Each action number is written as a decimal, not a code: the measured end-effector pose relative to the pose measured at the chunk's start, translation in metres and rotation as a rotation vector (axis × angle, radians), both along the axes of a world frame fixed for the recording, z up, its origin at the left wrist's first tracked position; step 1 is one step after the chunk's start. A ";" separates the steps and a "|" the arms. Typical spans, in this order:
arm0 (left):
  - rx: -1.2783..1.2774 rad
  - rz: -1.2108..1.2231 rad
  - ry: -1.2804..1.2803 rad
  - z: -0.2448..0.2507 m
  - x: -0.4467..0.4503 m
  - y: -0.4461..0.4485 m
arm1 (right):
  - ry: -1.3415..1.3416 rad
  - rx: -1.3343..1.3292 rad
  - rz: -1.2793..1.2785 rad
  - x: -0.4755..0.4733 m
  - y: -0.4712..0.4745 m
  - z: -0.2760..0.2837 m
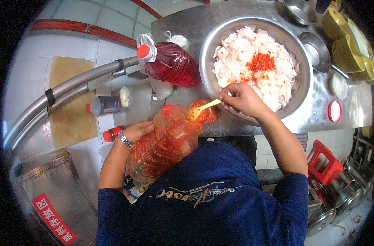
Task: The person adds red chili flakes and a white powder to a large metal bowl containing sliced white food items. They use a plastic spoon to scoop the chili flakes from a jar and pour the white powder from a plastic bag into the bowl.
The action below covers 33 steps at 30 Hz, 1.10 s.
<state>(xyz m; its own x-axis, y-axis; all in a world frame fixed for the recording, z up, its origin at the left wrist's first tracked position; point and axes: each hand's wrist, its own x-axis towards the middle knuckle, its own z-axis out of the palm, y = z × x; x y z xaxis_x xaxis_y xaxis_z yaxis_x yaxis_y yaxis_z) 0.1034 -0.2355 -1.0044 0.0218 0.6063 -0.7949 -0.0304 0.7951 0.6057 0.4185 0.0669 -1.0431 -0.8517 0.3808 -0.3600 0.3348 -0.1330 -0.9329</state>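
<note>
My left hand (139, 130), with a metal watch at the wrist, holds a large clear plastic jug (165, 144) of chopped red chili, tilted against my front. In my right hand (240, 100) is the handle of a pale yellow plastic spoon (202, 111); its bowl, with chili bits on it, is at the jug's mouth. Just behind the mouth is a smaller clear container of red chili (209, 115), partly hidden. A wide steel basin (305, 70) holds thin white slices (236, 52) with a heap of chopped red chili (262, 63) on top.
A big bottle of red liquid (174, 64) stands left of the basin. To the right are a steel ladle (317, 52), a red-rimmed lid (335, 111), a white bowl (338, 85) and stacked yellow dishes (347, 55). A red plastic stool (323, 161) is below the steel table (356, 106).
</note>
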 end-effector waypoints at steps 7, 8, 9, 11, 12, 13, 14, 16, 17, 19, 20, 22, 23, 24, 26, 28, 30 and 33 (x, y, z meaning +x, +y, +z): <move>-0.016 -0.009 -0.028 0.003 -0.001 -0.002 | 0.053 -0.161 -0.007 0.014 -0.002 0.009; -0.010 -0.008 -0.017 0.004 0.000 -0.001 | 0.094 -0.183 0.009 0.015 -0.004 0.009; 0.001 -0.017 -0.015 0.004 0.001 -0.001 | 0.099 -0.222 0.021 0.015 -0.005 0.009; 0.015 -0.025 0.007 0.004 0.002 0.001 | 0.132 -0.107 0.091 0.017 -0.006 0.008; 0.038 -0.044 0.001 0.005 0.002 0.001 | 0.130 -0.056 0.126 0.018 -0.006 0.007; 0.016 -0.037 -0.002 0.005 0.002 0.002 | 0.103 -0.009 0.132 0.018 -0.005 0.006; 0.007 -0.040 -0.018 0.006 0.001 0.002 | 0.076 0.038 0.139 0.017 -0.002 0.004; -0.008 -0.042 -0.030 0.007 -0.001 0.002 | 0.060 0.080 0.124 0.017 0.003 0.000; -0.013 -0.042 -0.024 0.007 -0.001 0.001 | 0.072 0.075 0.101 0.017 0.005 -0.002; -0.011 -0.044 -0.002 0.006 -0.002 0.000 | 0.098 0.091 0.059 0.017 0.009 -0.004; -0.002 -0.047 0.014 0.006 -0.001 -0.001 | 0.112 0.111 0.039 0.017 0.009 -0.004; -0.002 -0.050 0.040 0.006 -0.001 -0.001 | 0.159 0.125 0.012 0.016 0.007 -0.003; -0.010 -0.051 0.050 0.006 0.000 -0.001 | 0.192 0.118 0.005 0.014 0.004 -0.003; -0.002 -0.058 0.044 0.007 0.000 -0.001 | 0.188 0.108 -0.002 0.012 0.001 -0.001; -0.017 -0.064 0.053 0.008 0.000 0.000 | 0.175 0.198 0.094 0.008 -0.006 0.001; -0.013 -0.071 0.048 0.009 0.000 0.001 | 0.246 0.327 0.127 0.004 -0.011 0.001; 0.027 -0.082 0.018 0.009 0.000 0.002 | 0.193 0.376 0.110 0.002 -0.009 0.000; 0.010 -0.082 0.052 0.009 0.002 0.002 | 0.199 0.419 0.055 0.006 0.000 -0.001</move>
